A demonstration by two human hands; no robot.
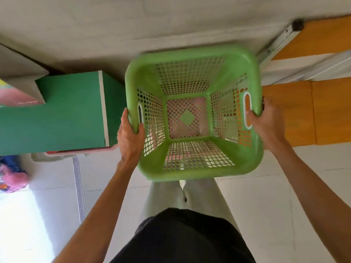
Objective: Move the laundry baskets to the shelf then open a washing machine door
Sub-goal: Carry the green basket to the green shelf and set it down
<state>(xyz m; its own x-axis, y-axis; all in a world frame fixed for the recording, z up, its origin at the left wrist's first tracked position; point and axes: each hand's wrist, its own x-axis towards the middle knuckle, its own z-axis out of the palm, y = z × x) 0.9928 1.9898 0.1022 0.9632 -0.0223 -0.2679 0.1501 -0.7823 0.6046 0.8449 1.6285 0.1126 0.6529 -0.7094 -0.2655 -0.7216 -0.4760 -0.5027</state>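
Note:
A light green plastic laundry basket (191, 61) with lattice walls is held in the air in front of me, and I look straight down into it; it is empty. My left hand (130, 137) grips its left rim beside the handle slot. My right hand (266, 122) grips the right rim at the white-edged handle slot. Something pink shows through the lattice bottom, below the basket. No washing machine door is in view.
A green cabinet or shelf unit (57, 112) stands close on the left, with a pink rim (81, 150) showing under it. Orange wooden panels and a metal rail (311, 103) lie on the right. Pink and blue cloth (11, 177) sits at the far left on the pale tiled floor (256, 205).

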